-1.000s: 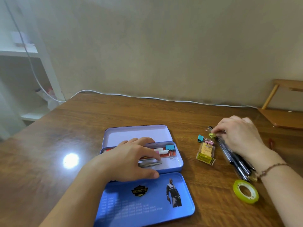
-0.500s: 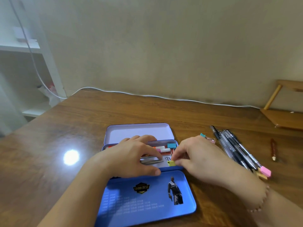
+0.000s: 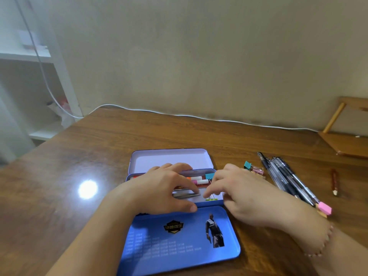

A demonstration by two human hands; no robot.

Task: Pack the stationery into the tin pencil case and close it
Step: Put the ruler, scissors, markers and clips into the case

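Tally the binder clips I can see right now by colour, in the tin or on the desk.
Teal binder clips: 2, one in the tin, one on the desk
Pink binder clip: 1
Yellow-green binder clip: 1
Total: 4

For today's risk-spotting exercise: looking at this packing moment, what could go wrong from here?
1. The pens look about as long as the tin pencil case; over the items already inside, they might stop it closing.
2. The brown pencil lies apart on the table and could be forgotten.
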